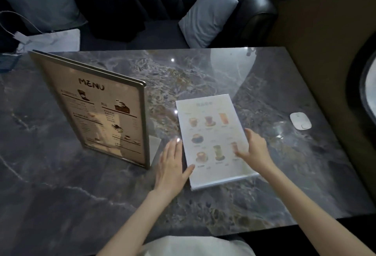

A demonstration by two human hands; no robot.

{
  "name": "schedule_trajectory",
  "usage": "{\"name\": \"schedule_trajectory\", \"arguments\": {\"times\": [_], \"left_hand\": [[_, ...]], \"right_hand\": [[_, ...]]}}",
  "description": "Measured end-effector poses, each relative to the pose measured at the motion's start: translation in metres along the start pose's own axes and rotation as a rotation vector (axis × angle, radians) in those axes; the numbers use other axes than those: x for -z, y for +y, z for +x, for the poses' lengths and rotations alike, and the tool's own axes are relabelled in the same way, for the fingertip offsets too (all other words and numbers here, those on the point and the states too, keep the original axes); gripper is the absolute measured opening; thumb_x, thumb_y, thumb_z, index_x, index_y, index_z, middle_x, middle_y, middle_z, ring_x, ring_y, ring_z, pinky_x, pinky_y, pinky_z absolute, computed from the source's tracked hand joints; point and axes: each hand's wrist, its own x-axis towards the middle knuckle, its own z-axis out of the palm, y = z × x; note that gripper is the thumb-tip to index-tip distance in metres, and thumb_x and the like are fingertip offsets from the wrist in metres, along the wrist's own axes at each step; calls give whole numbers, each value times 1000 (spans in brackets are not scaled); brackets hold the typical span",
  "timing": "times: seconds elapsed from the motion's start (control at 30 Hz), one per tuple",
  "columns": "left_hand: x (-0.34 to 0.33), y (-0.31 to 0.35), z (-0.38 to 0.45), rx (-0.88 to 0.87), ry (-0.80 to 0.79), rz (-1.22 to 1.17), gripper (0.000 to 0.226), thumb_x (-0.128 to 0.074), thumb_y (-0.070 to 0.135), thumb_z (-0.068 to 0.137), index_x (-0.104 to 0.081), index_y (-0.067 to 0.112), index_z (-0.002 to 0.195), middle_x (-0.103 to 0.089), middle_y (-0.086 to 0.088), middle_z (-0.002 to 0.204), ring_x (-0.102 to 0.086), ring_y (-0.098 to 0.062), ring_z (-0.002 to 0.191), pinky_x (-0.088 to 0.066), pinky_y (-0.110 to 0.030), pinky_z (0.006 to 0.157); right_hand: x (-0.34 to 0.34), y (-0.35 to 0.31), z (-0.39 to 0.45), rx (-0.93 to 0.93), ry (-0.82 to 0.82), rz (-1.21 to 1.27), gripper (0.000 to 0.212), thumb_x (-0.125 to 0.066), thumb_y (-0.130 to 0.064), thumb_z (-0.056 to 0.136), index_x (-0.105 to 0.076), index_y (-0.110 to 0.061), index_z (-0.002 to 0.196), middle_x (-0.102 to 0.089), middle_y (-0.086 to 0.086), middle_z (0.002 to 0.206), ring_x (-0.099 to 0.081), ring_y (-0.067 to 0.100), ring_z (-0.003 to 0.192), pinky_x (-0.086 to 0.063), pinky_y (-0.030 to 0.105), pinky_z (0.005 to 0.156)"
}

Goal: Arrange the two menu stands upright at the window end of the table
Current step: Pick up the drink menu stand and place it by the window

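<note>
A metal-framed menu stand (105, 113) headed "MENU" stands upright at the left-middle of the dark marble table (203, 72). To its right a white drinks menu stand (211, 133) lies flat, face up. My left hand (173, 166) rests flat on the table against that menu's left edge, thumb touching its lower left corner. My right hand (254, 150) lies over its right edge, fingers spread on the printed face. Neither hand has lifted it.
A small white oval device (300, 120) lies near the table's right end, close to the window (369, 93). Behind the table is a dark sofa with a grey cushion (207, 13), black clothing (114, 3) and a white bag (50, 40).
</note>
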Motion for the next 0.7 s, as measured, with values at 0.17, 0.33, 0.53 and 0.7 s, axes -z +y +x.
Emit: {"name": "schedule_trajectory", "arguments": {"times": [0.17, 0.33, 0.53, 0.7], "left_hand": [[-25, 8, 13, 205, -228, 105, 108, -51, 62, 80, 11, 4, 147, 22, -13, 157, 18, -24, 145, 7, -40, 118], [-36, 8, 15, 266, -260, -33, 99, -61, 57, 76, -11, 12, 149, 10, -10, 159, 12, -24, 146, 1, -42, 118], [-32, 22, 22, 424, -179, -314, 71, -74, 32, 73, -43, 9, 133, -11, -10, 157, -2, -26, 145, -12, -40, 116], [-23, 27, 29, 494, -124, -434, 48, -77, 33, 71, -56, 9, 107, -51, -7, 121, -48, -24, 118, -44, -31, 90]], "right_hand": [[-12, 29, 4, -171, -153, 12, 90, -77, -23, 67, -25, -8, 140, -39, 18, 139, -33, 36, 129, -33, 50, 108], [-18, 46, 18, -233, -219, 124, 85, -83, -23, 56, -38, -9, 127, -53, 13, 125, -56, 29, 109, -54, 48, 87], [-3, 38, 20, -197, -260, 112, 66, -85, -25, 52, -50, -13, 106, -58, 8, 111, -56, 25, 98, -52, 46, 85], [6, 42, 14, -207, -218, 169, 64, -88, -24, 49, -46, -14, 97, -59, 6, 103, -57, 25, 93, -52, 48, 82]]}}
